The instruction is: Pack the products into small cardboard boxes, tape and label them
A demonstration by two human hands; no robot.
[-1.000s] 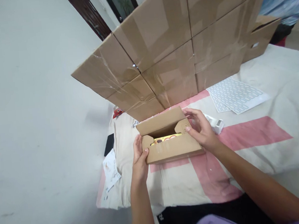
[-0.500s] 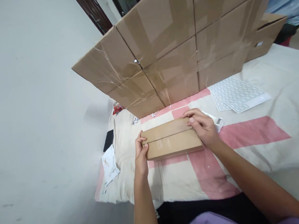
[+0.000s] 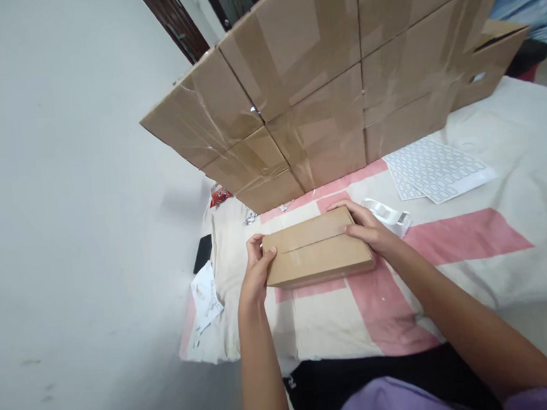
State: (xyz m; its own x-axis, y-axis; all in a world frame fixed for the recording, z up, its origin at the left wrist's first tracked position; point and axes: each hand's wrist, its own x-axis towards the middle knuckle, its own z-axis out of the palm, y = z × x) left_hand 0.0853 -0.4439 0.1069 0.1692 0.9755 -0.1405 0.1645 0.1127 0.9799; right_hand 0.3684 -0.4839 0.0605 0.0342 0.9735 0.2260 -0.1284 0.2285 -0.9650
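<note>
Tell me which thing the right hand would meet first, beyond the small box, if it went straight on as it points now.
Past the small box, the right hand would probably meet the tall cardboard panel, though depth is hard to judge.

Oblong cardboard box (image 3: 316, 255), plain brown, showing closed top; thin seam (image 3: 312, 243) running lengthwise across upper face; long side facing front, right end angling slightly away; being held over pink-and-white cloth (image 3: 327, 328).

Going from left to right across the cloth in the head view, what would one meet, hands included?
White paper, red packet, left hand, closed cardboard box, right hand, white object, printed white sheets.
</note>
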